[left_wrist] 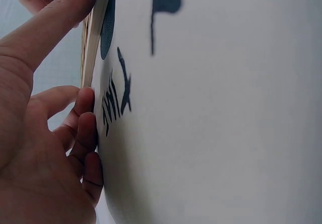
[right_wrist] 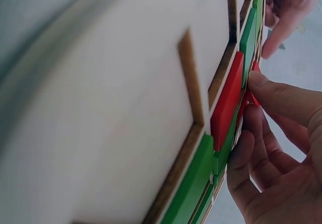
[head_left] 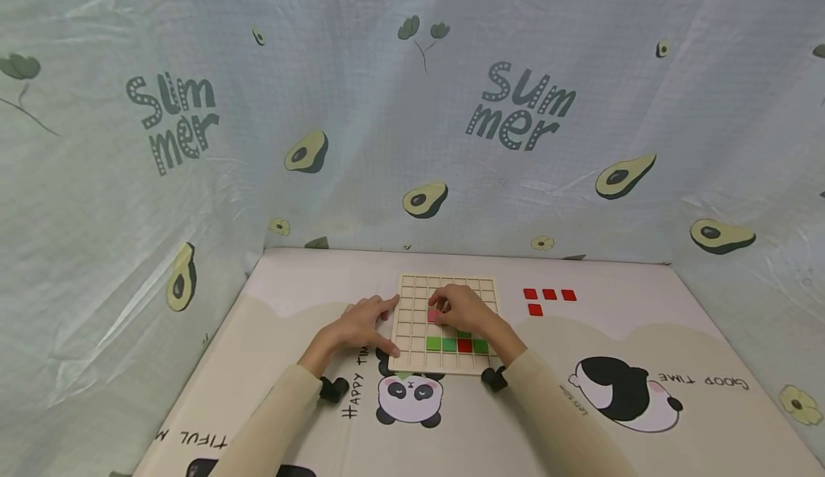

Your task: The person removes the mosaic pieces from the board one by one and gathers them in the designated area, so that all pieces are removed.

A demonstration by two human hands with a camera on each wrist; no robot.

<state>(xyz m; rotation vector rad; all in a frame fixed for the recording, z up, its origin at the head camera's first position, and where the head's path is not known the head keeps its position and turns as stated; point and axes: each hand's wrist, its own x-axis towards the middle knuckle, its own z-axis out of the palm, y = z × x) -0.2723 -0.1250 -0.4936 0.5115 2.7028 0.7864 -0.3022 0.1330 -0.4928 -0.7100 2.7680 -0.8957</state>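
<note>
A pale wooden grid board [head_left: 406,323] lies on the printed cloth. Its near rows hold several green tiles [head_left: 434,343] and a red tile [head_left: 465,346]. My left hand [head_left: 357,323] rests along the board's left side, thumb at the near corner and fingers stretched along the edge. In the left wrist view, its thumb [left_wrist: 55,25] touches the board's side. Over the middle of the grid, my right hand [head_left: 467,310] pinches another red tile [head_left: 433,314]. The right wrist view shows thumb and fingers at this tile [right_wrist: 254,95], partly hiding it.
Several loose red tiles [head_left: 549,294] lie right of the board. The cloth [head_left: 580,341] carries panda drawings and lettering. A hanging sheet with avocado prints [head_left: 425,199] encloses the back and sides.
</note>
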